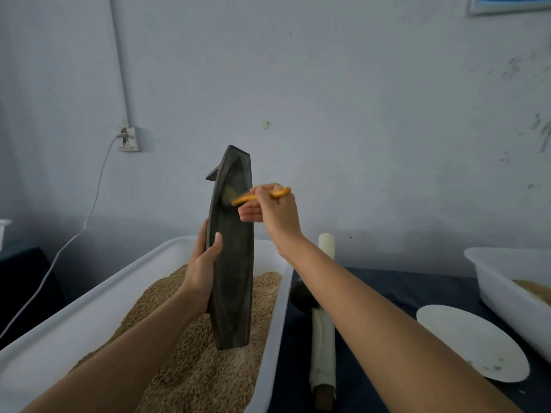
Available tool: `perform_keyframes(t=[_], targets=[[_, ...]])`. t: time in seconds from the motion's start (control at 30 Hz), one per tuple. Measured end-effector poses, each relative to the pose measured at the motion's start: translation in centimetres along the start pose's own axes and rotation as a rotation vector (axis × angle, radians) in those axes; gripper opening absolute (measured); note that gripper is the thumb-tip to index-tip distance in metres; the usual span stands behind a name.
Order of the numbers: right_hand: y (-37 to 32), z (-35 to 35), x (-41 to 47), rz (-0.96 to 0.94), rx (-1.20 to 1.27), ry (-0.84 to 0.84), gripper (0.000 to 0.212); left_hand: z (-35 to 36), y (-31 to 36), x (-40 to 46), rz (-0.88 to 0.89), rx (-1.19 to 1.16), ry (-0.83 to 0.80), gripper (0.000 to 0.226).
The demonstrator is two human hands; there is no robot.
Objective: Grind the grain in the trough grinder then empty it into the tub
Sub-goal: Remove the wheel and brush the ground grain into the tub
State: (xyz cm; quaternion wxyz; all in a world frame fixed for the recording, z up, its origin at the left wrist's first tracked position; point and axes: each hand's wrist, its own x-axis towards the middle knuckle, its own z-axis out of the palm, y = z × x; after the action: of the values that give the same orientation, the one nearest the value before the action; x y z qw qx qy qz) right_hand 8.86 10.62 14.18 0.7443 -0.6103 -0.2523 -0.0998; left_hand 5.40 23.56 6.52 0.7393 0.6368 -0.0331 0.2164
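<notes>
While upright, dark trough grinder [232, 257] (boat-shaped), dusty

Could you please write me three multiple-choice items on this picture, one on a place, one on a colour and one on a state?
1. Where does the lower end of the trough grinder rest?
A. On the grain in the big white tub
B. On the white plate
C. On the dark tablecloth

2. What colour is the handle of the brush?
A. Blue
B. Orange
C. Black

3. How does the trough grinder stand?
A. Flat on the table
B. Upside down in the tub
C. Nearly upright, hollow side towards the brush

Answers:
1 A: its bottom tip sits on the grain inside the tub.
2 B: the handle that the right hand grips is orange.
3 C: the left hand holds it on end while the bristles touch its upper hollow.
</notes>
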Motion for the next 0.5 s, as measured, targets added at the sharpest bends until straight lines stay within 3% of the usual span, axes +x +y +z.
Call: perform_keyframes(t=[0.33, 0.5], targets=[[1.5, -2.2, -6.1, 0.376, -0.17, -0.126, 0.029, -0.8, -0.5, 0.6, 0.012, -0.025, 0.1, 0.049], [0.0, -3.4, -7.1, 0.433, -0.246, -0.142, 0.028, -1.2, -0.7, 0.9, 0.005, -0.003, 0.122, 0.048]])
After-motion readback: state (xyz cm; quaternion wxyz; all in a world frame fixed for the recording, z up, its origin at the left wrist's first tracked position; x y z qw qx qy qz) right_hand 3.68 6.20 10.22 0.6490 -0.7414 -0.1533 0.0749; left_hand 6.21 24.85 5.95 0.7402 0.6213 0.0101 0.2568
